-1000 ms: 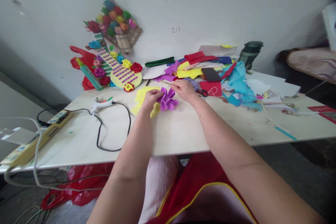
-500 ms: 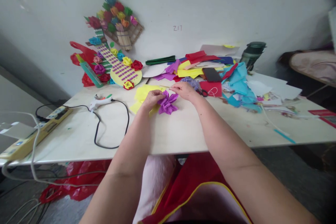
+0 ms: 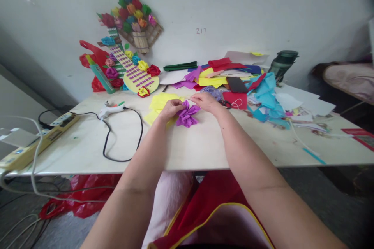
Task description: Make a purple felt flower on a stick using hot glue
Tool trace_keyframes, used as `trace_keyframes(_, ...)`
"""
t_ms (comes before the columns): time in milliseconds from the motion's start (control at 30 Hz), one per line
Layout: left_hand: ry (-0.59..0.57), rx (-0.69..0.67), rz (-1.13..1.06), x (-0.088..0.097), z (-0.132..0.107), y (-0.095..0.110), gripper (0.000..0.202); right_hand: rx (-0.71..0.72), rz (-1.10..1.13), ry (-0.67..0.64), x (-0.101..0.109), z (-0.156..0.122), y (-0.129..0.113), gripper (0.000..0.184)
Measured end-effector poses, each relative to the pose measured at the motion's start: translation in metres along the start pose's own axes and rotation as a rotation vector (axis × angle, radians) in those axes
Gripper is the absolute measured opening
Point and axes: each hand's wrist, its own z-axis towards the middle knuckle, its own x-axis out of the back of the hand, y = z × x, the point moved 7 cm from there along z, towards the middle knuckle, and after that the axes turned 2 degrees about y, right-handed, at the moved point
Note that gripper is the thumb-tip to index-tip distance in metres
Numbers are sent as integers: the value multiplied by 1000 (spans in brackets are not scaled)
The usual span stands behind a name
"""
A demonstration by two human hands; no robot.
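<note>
A purple crepe-paper flower (image 3: 187, 114) with ruffled, pointed petals is pinched between the fingers of my left hand (image 3: 172, 109), just above the table. My right hand (image 3: 205, 100) is at the flower's upper right edge, thumb and fingertips pressed together. What sits between them is too small to make out. Beneath and beyond my left hand lie sheets of yellow crepe paper (image 3: 159, 103). Just behind my right hand is a bundle of purple-grey yarn (image 3: 212, 92), beside scissors (image 3: 226, 104) that are partly hidden.
At left, a glue gun (image 3: 112, 109) trails its black cord towards a power strip (image 3: 43, 138). A flower-trimmed paper guitar (image 3: 137, 76) leans at the back. Coloured paper, a phone (image 3: 236, 84), blue crepe paper (image 3: 266, 93) and a dark bottle (image 3: 282, 64) crowd the right rear.
The view has shifted slightly. Both hands stay close together at the purple flower, and the thin light strip visible by my right fingertips earlier is now harder to see.
</note>
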Motion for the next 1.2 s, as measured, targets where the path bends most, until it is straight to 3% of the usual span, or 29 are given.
trace_keyframes(267, 13, -19, 21, -3, 0, 3, 26, 27, -78, 3, 4, -1, -6, 23)
trace_keyframes(500, 11, -37, 24, -4, 1, 3, 27, -84, -175, -16, 4, -3, 1, 30)
trace_keyframes(733, -29, -51, 30, -7, 1, 2, 29, -49, -89, -102, -1, -4, -2, 30)
trace_keyframes(1200, -36, -44, -38, -7, 0, 2, 33, -47, 36, -136, -3, -4, 2, 27)
